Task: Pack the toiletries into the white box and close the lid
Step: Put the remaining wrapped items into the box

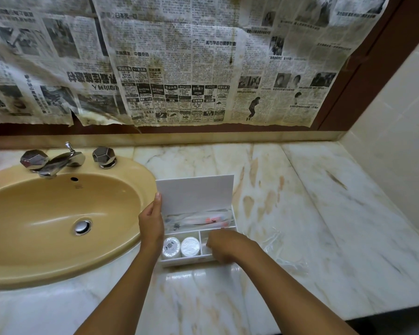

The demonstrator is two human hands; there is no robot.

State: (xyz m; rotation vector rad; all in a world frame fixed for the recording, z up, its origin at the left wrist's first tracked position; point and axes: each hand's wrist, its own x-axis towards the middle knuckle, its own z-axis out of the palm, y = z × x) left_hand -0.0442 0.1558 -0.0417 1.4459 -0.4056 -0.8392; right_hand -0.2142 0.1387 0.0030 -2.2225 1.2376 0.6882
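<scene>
The right hand (224, 247) covers the front right compartment of the white plastic box (186, 261), at about four o'clock, hiding its contents and its own fingertips. The clear-wrapped items (198, 220) in the rear compartment are too blurred to identify. The yellow ceramic basin (58, 213) is cut off at nine o'clock.

Left hand (151, 223) steadies the open white box (179, 261); right hand (224, 246) reaches into its front-right compartment.
</scene>
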